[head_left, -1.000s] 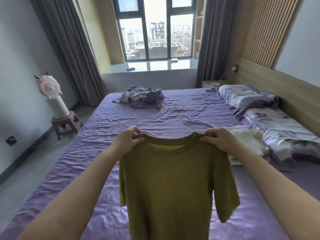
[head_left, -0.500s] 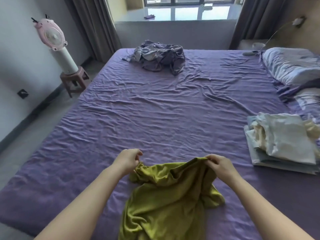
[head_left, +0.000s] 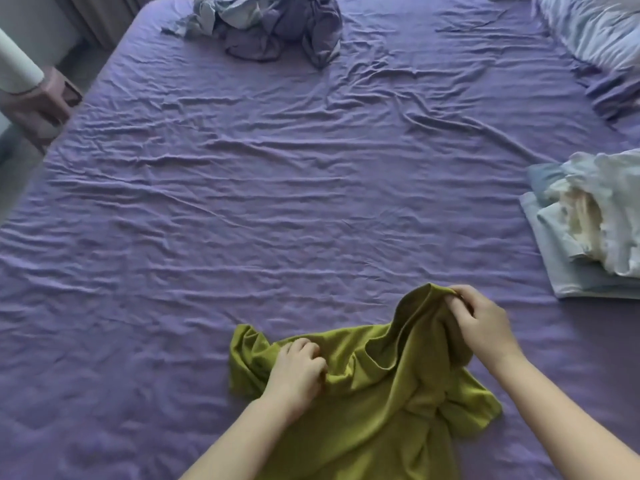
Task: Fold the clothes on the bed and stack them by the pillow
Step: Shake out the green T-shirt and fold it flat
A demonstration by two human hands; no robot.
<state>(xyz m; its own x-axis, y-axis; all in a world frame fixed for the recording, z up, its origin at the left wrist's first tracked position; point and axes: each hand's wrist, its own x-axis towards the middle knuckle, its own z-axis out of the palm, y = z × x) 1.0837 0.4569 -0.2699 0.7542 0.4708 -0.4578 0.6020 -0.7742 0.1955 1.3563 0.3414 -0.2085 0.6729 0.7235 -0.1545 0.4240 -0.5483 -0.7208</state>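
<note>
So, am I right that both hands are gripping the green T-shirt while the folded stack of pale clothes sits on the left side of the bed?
Not quite: the head view shows the folded stack on the right side of the bed. The rest holds: the left hand and right hand both grip the green T-shirt.

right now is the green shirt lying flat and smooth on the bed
No, the green shirt is bunched up, with the right hand lifting its collar and the left hand gripping it.

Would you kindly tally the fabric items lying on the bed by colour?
Olive green: 1, the t-shirt gripped by both hands.
Grey-purple: 1, the crumpled heap at the far side.
Pale white and blue: 1, the folded stack at the right; its separate pieces cannot be counted.
Total: 3
</note>
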